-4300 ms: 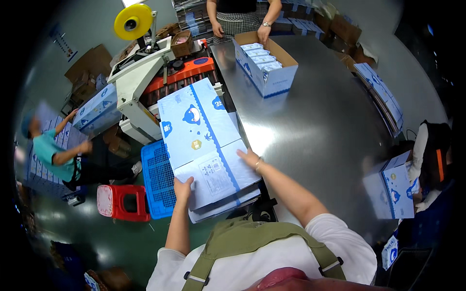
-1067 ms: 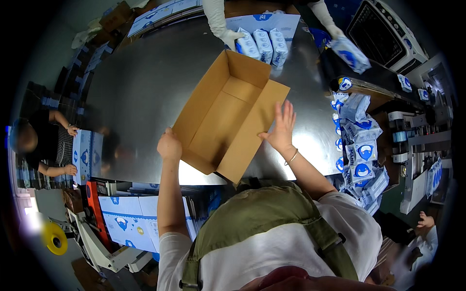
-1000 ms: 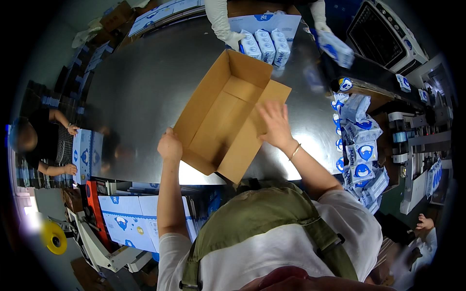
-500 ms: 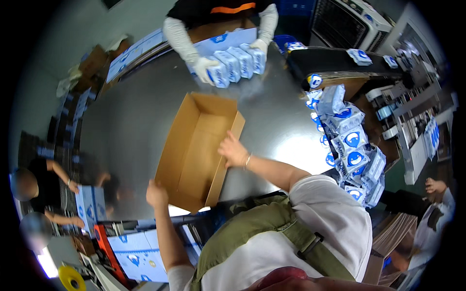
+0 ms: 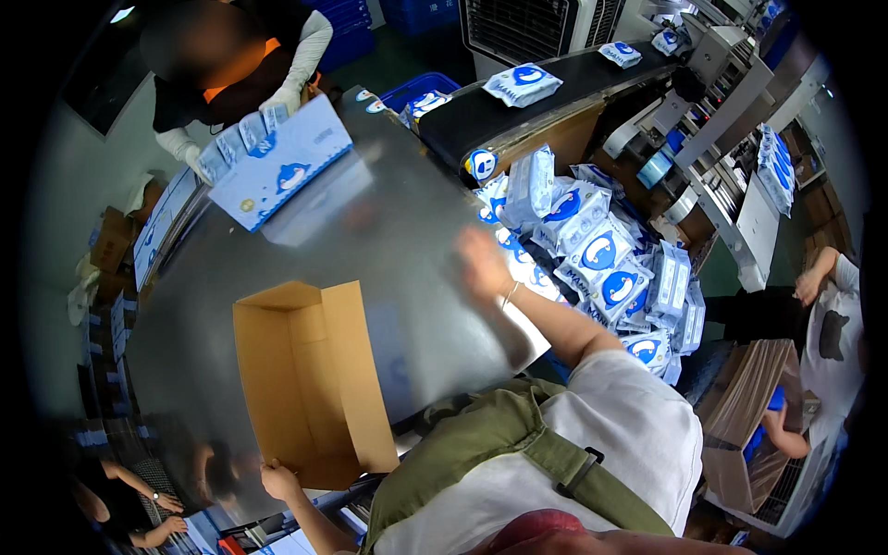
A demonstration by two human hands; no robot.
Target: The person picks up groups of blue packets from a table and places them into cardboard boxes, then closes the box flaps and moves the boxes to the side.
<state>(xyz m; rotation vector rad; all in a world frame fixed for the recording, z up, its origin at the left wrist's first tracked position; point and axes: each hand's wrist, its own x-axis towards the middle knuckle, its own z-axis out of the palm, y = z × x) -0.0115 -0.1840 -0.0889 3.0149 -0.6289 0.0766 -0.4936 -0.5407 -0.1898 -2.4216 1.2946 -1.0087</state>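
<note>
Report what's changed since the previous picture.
The right hand has let go of the open cardboard box and moved right, toward the pile of blue-and-white packs. The co-worker's gloved hands have brought the row of packs from the tabletop to the printed blue carton. The left hand still holds the cardboard box.

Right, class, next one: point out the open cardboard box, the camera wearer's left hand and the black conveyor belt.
Open cardboard box (image 5: 317, 388): head view, on its brown inside.
Left hand (image 5: 280, 482): head view, on the middle of the hand.
Black conveyor belt (image 5: 579, 78): head view, on its bare top surface.
</note>
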